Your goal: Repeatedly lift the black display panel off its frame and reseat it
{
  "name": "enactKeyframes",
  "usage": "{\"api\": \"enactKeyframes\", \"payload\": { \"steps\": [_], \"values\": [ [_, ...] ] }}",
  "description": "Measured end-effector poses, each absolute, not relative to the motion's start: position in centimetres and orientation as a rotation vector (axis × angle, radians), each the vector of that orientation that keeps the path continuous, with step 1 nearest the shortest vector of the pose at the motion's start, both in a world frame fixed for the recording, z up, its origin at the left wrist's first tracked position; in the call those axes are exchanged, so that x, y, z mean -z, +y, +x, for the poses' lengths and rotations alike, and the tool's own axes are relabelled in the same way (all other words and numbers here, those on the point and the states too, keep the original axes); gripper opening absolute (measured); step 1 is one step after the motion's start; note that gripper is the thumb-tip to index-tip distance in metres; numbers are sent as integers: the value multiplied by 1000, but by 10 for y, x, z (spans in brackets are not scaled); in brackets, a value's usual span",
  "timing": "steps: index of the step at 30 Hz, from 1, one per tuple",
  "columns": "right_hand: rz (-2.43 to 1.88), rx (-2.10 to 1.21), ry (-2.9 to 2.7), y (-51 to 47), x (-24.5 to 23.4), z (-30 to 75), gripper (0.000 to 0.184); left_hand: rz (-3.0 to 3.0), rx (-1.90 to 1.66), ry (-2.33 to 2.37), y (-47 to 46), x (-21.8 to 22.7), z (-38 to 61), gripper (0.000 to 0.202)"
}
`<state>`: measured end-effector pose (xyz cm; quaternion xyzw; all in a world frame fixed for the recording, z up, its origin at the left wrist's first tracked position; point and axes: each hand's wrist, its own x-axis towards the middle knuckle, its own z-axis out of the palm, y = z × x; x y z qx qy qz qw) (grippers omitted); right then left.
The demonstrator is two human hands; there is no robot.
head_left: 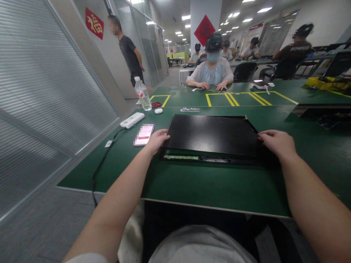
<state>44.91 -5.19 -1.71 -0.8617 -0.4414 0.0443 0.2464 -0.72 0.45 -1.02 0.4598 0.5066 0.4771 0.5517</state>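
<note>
A flat black panel [212, 134], like a screen with its frame off, lies on the green table [208, 190] in front of me. Its near edge is raised, and a strip of green circuit board [182, 157] shows under it. My left hand [157, 140] grips the panel's left edge with curled fingers. My right hand [277, 143] holds the right edge, fingers bent over it.
Left of the panel lie a phone [144, 134], a white power bank [132, 119] with a black cable, a water bottle [143, 94] and a small white case [158, 110]. A person [211, 71] sits across the table. Others sit behind; one stands at left.
</note>
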Motion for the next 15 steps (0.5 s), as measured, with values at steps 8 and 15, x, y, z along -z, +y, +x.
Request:
{"api": "enactKeyframes", "payload": {
  "steps": [8,15],
  "values": [
    [-2348,-101,-1214,-52,15,447,35,1081,-1126,1219,5,10,-7,32],
    [-2366,-85,-1198,-52,14,446,34,1073,-1122,1207,6,13,-8,34]
  ]
}}
